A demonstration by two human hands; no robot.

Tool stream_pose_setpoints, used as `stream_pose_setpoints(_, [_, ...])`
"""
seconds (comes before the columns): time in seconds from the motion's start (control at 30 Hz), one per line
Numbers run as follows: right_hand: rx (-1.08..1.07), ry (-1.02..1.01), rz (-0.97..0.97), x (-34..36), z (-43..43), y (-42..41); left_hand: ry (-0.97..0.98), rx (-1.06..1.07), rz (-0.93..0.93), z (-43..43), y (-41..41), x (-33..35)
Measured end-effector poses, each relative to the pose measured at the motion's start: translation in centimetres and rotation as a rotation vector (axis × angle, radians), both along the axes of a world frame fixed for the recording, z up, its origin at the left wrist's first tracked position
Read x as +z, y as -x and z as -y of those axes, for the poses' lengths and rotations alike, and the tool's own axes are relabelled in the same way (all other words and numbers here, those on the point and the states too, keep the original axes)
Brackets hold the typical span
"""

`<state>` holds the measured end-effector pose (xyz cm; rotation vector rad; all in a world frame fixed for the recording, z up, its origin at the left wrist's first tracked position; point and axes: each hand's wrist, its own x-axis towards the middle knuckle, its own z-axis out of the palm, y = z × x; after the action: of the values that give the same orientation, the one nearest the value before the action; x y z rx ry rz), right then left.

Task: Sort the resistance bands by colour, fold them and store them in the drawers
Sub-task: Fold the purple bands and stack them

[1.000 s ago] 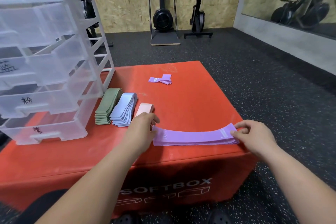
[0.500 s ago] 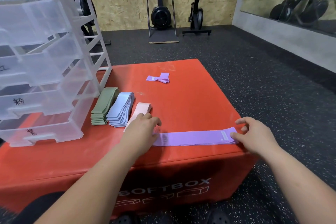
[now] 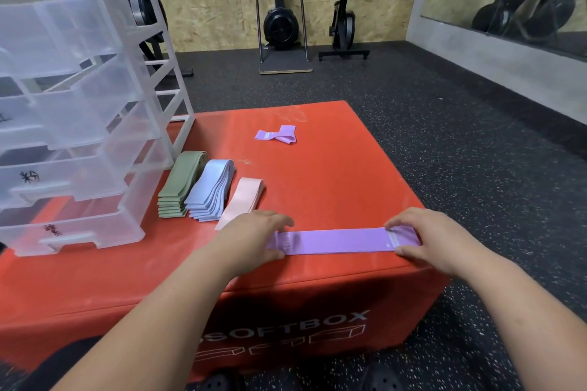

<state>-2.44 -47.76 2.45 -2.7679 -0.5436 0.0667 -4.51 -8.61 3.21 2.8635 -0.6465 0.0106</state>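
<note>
A long purple band [image 3: 336,241] lies flat along the front edge of the red soft box [image 3: 333,174]. My left hand [image 3: 251,238] holds its left end, fingers on the far edge and thumb on the near edge. My right hand [image 3: 435,238] holds the right end the same way, beside a white label. Left of my left hand lie a green stack [image 3: 181,187], a blue stack [image 3: 209,190] and a pink band [image 3: 243,200]. A crumpled purple band [image 3: 276,135] sits further back. The clear drawer unit [image 3: 79,124] stands at the box's left.
The box's right and front edges drop to black rubber floor. Rowing machines [image 3: 281,22] stand against the wooden back wall. A grey ledge with a mirror runs along the right. My shoes show below the box front.
The purple band was lifted and bowed between my hands; it now lies flat on the box. My right hand has shifted slightly left along it. The camera has tilted a little.
</note>
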Motion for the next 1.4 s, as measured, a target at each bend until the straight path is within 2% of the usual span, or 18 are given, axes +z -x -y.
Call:
stream_pose_setpoints(0.3, [0.011,0.017,-0.015,0.0,0.2,-0.7,0.003,-0.009,0.000,-0.1,-0.1,0.2])
stream_pose_setpoints(0.47, [0.008,-0.077,0.015,0.6,-0.8,-0.9,0.094,0.028,0.038,0.0,-0.2,1.0])
stream_pose_setpoints(0.6, [0.016,-0.138,0.056,1.6,-4.1,-1.5,0.154,0.092,0.090,-0.1,-1.1,2.2])
stream_pose_setpoints(0.83, [0.075,-0.154,0.043,3.1,-12.8,-6.1,0.347,0.210,0.047,-2.3,-5.5,4.8])
stream_pose_setpoints(1.1, [0.078,-0.004,0.005,3.6,-20.4,-16.3,0.342,0.320,0.116,-5.4,-10.6,1.7])
stream_pose_setpoints(1.3, [0.059,0.207,-0.018,1.8,-23.1,-23.3,0.298,0.386,0.143,-6.1,-13.2,-0.9])
stream_pose_setpoints(1.4, [0.004,0.246,-0.039,1.0,-23.9,-26.1,0.297,0.401,0.169,-5.7,-14.2,-1.5])
